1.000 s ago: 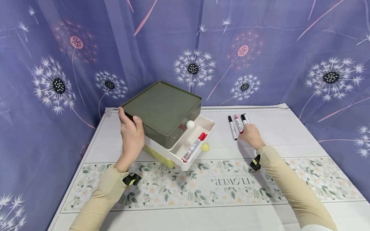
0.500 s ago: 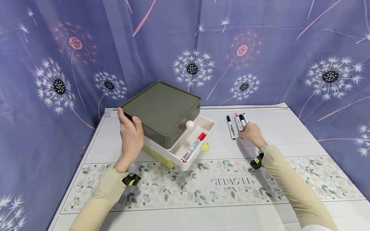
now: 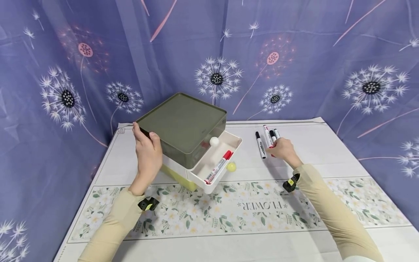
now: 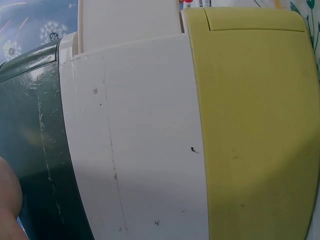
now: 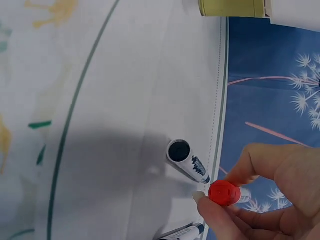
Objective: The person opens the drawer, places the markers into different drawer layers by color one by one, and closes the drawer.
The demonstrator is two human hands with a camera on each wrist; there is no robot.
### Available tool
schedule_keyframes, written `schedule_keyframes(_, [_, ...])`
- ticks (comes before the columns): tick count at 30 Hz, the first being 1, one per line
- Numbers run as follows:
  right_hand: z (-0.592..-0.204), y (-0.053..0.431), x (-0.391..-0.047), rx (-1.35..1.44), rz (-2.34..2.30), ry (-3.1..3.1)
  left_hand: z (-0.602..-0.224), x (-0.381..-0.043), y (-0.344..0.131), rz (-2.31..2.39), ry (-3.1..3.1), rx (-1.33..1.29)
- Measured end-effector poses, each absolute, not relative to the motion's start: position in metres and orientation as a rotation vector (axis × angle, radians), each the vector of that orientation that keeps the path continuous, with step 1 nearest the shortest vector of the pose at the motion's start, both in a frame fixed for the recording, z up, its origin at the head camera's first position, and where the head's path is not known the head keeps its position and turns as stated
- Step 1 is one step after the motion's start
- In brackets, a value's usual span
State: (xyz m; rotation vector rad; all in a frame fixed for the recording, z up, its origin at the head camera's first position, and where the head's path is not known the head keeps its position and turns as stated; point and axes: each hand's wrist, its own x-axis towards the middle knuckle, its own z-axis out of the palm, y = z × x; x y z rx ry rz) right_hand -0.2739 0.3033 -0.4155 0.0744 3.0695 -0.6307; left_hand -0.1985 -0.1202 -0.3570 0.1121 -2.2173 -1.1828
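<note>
A small drawer box (image 3: 183, 122) has a dark green top tier, a white middle tier (image 4: 135, 130) and a yellow-green bottom tier (image 4: 255, 120). My left hand (image 3: 147, 156) rests against its left side, fingers extended, thumb near the top edge. The white drawer (image 3: 237, 143) is pulled out, with red-capped markers (image 3: 219, 167) lying inside. At the right, my right hand (image 3: 284, 151) pinches a red marker (image 5: 224, 193) between thumb and fingers, its red end facing the wrist camera. Beside it on the table lies a black-capped marker (image 3: 260, 145); other markers (image 3: 276, 133) lie just behind the hand.
The box has a white knob (image 3: 214, 141) on the top tier and a yellow knob (image 3: 231, 167) below the drawer. A white cloth with a floral strip (image 3: 262, 218) covers the table. Behind and at both sides hangs a purple dandelion curtain (image 3: 176, 54).
The red marker in my right hand has shifted slightly away and up from the markers beside it. My left hand stays on the box, and the drawer has not moved.
</note>
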Motion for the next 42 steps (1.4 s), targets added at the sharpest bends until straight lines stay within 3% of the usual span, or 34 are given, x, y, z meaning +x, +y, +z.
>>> schedule_keyframes(42, [-0.396, 0.288, -0.267, -0.254, -0.694, 3.091, -0.356, -0.197, -0.120, -1.149, -2.218, 0.131])
